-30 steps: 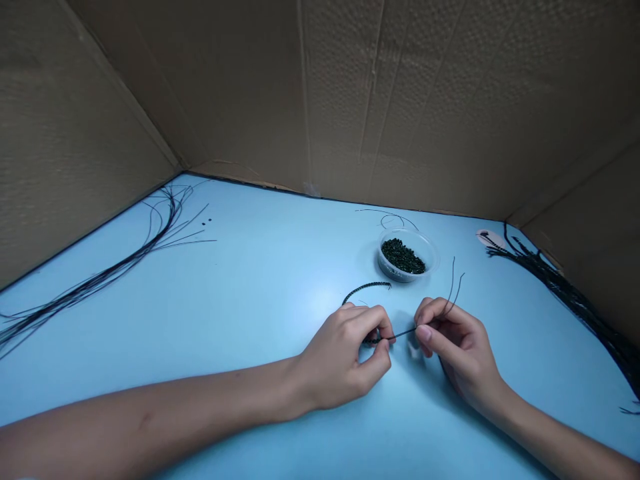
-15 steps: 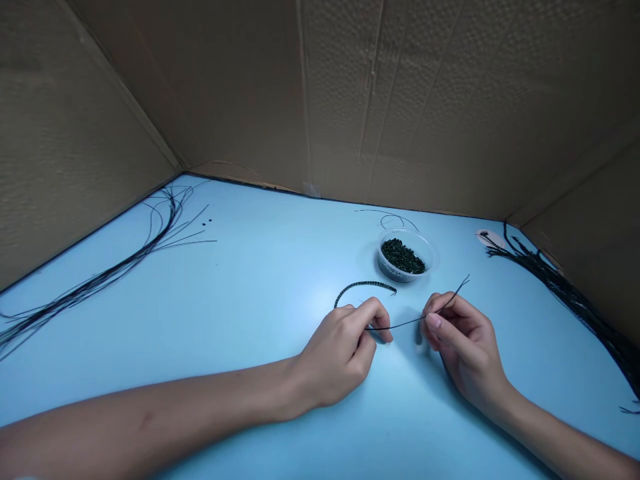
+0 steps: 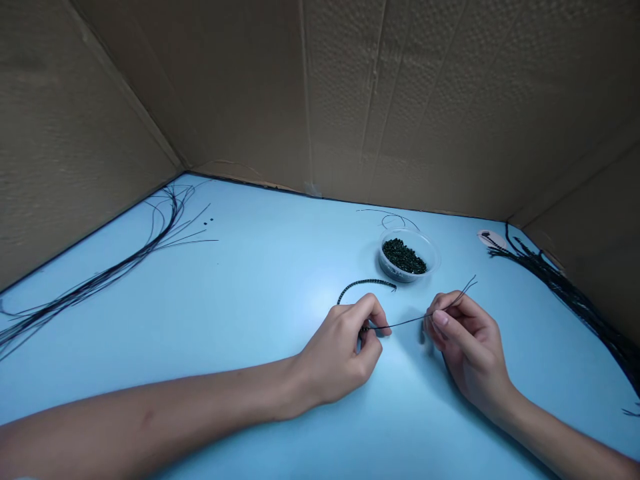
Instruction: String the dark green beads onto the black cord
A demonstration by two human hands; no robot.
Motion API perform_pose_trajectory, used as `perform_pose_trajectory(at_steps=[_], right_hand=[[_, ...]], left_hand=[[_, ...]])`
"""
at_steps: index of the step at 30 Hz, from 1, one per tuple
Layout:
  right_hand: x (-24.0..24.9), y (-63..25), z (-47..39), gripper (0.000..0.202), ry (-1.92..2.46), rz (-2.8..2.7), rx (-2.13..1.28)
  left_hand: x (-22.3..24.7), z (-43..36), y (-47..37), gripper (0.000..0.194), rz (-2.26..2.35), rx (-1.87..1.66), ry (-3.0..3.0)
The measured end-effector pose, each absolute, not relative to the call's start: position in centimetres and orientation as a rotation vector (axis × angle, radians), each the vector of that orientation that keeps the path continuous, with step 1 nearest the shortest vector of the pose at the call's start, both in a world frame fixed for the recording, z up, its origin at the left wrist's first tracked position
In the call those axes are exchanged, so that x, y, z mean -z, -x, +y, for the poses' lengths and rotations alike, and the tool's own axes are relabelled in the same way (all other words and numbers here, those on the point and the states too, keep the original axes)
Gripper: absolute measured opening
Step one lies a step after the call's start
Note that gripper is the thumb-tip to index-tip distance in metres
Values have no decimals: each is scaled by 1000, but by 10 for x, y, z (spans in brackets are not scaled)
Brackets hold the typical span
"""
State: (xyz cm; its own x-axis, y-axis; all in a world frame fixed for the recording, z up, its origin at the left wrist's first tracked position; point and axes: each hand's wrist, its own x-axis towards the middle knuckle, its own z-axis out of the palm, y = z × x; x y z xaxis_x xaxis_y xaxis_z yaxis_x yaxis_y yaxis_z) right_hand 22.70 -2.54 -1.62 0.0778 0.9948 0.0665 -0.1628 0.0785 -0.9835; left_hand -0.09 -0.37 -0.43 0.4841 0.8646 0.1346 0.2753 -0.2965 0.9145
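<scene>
My left hand (image 3: 345, 347) is closed round a dark beaded strand (image 3: 367, 282), whose curved far part lies on the table above the knuckles. A few beads show between its thumb and fingers. From there a thin dark cord (image 3: 407, 322) runs taut to my right hand (image 3: 465, 347), which pinches it between thumb and forefinger. The cord's loose ends stick out up and right past those fingertips. Just beyond the hands sits a clear round bowl (image 3: 431, 257) with dark green beads (image 3: 403, 256) in it.
A bundle of thin dark cords (image 3: 115, 268) lies at the left. Finished-looking dark strands (image 3: 565, 287) are heaped at the right, beside a pale round piece (image 3: 493, 239). A loose cord curls behind the bowl. Cardboard walls (image 3: 320, 100) enclose the blue table (image 3: 250, 280).
My right hand has shifted slightly right along with the cord ends. In my left hand the thumb has drawn back a little, and beads now show between the fingers.
</scene>
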Motion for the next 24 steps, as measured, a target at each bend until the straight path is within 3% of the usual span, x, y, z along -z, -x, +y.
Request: perform_pose_trajectory(at_steps=[7,24], right_hand=[[14,-224,-24,19,1126,-1338,-1280],[11,-222,-26,16,1094,-1445,-1285]], left_hand=[[2,-3,-2,5,898,-826,-1820],[2,-2,-2,7,842,-792,-1870]])
